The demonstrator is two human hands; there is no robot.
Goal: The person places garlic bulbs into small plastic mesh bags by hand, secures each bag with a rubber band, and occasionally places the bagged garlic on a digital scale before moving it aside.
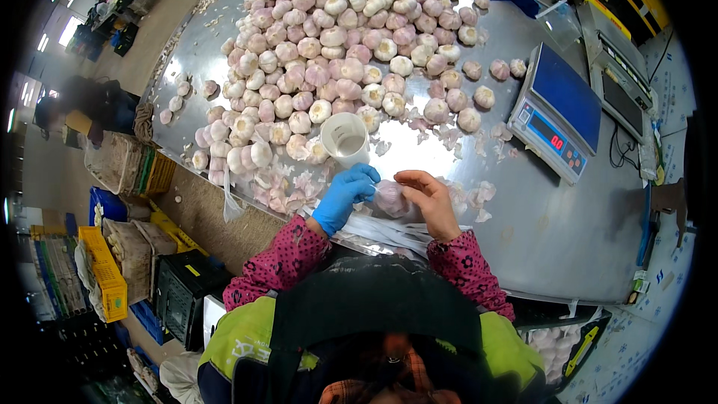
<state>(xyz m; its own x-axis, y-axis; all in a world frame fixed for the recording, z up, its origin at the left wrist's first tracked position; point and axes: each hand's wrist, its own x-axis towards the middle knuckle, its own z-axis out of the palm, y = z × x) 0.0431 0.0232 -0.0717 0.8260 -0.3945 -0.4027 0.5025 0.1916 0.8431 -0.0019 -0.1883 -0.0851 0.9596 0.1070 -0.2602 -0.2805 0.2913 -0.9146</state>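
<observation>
Close to my body, at the table's near edge, a pinkish-white garlic bulb sits between my two hands. My left hand, in a blue glove, has its fingers closed at the bulb's left side. From the right, my bare right hand curls its fingers and thumb around the bulb. Below them lies a bunch of flat white strips, partly hidden by the hands. A white plastic cup stands just beyond my left hand. Past it rises a large heap of garlic bulbs.
A blue-topped digital scale stands to the right on the metal table. Loose garlic skins lie around my hands. Several bulbs are bagged in white netting at the left edge. Yellow crates stand on the left.
</observation>
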